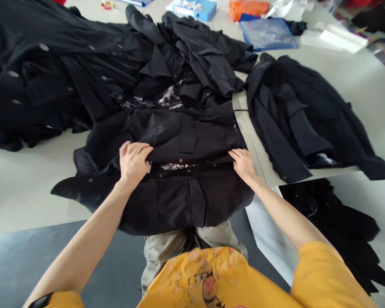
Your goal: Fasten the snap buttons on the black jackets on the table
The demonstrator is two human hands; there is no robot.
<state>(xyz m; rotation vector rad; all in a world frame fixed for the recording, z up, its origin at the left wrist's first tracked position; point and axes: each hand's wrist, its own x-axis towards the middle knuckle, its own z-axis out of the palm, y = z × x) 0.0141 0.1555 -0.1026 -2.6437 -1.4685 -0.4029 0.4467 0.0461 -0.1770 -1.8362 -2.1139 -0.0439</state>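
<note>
A black jacket (167, 132) with snap buttons lies at the table's front edge, its lower part hanging over toward my lap. My left hand (133, 160) grips the edge of its front panel on the left, fingers curled over the cloth. At the right end of the same edge, my right hand (242, 162) pinches the fabric. Between the two hands the front is parted a little, and a black-and-white patterned lining shows in the gap. The lower panel, with a pocket flap, drapes below both hands.
More dark jackets are heaped at the left (16, 85) and behind. Another dark jacket (308, 111) lies to the right. Dark clothes (336, 226) sit low at the right. Far back are a blue box (195, 9), an orange bag (248, 9), a blue plastic sleeve (269, 34) and scissors (108, 5).
</note>
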